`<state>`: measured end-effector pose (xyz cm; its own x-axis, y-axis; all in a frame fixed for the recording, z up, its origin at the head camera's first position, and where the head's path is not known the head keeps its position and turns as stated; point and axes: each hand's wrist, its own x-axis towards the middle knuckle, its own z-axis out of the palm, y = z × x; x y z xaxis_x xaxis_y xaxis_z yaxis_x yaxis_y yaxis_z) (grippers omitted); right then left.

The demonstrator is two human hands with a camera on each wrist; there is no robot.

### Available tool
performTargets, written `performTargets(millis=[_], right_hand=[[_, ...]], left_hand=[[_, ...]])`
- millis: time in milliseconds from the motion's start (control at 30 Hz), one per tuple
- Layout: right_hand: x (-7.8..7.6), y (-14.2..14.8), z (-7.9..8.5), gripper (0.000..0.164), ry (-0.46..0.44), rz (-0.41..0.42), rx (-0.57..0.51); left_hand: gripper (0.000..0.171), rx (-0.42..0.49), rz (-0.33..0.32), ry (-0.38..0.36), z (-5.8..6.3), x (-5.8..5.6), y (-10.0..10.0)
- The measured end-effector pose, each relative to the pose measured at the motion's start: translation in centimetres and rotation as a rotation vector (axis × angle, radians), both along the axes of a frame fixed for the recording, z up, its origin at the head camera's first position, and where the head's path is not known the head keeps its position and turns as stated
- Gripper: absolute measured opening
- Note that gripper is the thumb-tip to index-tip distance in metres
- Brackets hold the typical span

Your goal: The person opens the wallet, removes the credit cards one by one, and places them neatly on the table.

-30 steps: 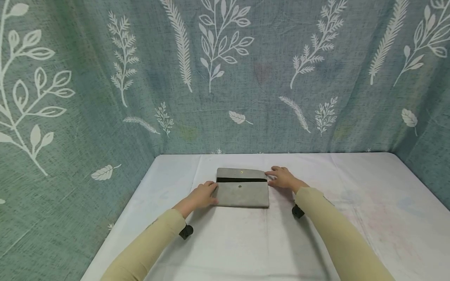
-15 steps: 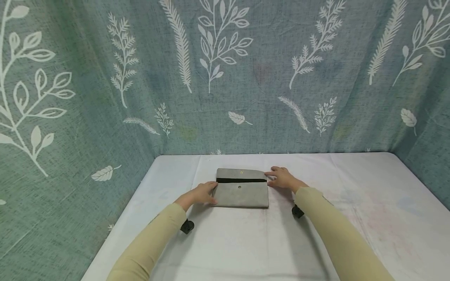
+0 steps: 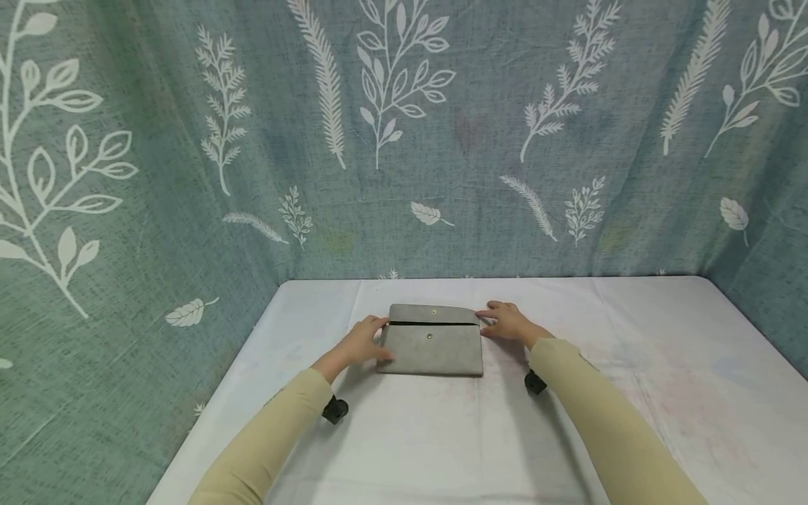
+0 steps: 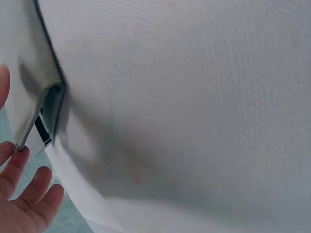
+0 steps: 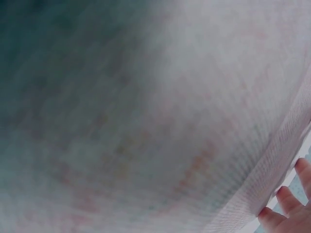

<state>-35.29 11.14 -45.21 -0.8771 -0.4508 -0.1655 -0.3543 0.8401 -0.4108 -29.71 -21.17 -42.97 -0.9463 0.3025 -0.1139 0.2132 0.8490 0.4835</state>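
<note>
On the white table lies a grey wallet (image 3: pixel 435 349) with a snap stud on its front panel and another on its flap (image 3: pixel 416 312). A thin black strip shows between panel and flap. My left hand (image 3: pixel 361 341) holds the panel's left side, thumb low and index finger at the upper corner. In the left wrist view the wallet (image 4: pixel 51 80) is seen end-on, its panel raised at an angle against the fingertips (image 4: pixel 18 158). My right hand (image 3: pixel 508 321) touches the flap's right end, fingers extended. The right wrist view shows only fingertips (image 5: pixel 289 199) of that hand.
White cloth covers the table (image 3: pixel 416 442). A green-grey curtain (image 3: pixel 467 161) with white leaf prints hangs behind and at both sides. Black wrist cameras sit under both sleeves, the left camera (image 3: pixel 335 409) and the right camera (image 3: pixel 534 382).
My left fingers have moved slightly up at the wallet's left side. The black strip has narrowed as the front panel's upper edge rises towards the flap. My right hand stays put.
</note>
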Motion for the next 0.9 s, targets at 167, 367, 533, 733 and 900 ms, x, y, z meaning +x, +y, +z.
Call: performTargets(millis=[167,367,533,733,900], right_hand=[[-0.1,0.0,0.0,0.051,-0.001,0.001,0.005],[0.0,0.1,0.1,0.05,0.005,0.013,0.004],[0.1,0.1,0.0,0.049,0.012,0.024,0.001],[-0.2,0.2,-0.3,0.049,0.027,0.046,0.011],[-0.3,0.2,-0.3,0.05,0.026,0.047,0.017]], left_hand=[[0.046,0.076,0.044,0.048,0.9,0.1,0.1],[0.024,0.116,0.126,0.098,1.7,0.2,0.4],[0.021,0.099,0.172,0.13,2.2,0.3,0.4],[0.021,0.112,0.152,0.093,2.9,1.0,0.0],[0.022,0.144,0.115,-0.021,3.5,1.5,-0.8]])
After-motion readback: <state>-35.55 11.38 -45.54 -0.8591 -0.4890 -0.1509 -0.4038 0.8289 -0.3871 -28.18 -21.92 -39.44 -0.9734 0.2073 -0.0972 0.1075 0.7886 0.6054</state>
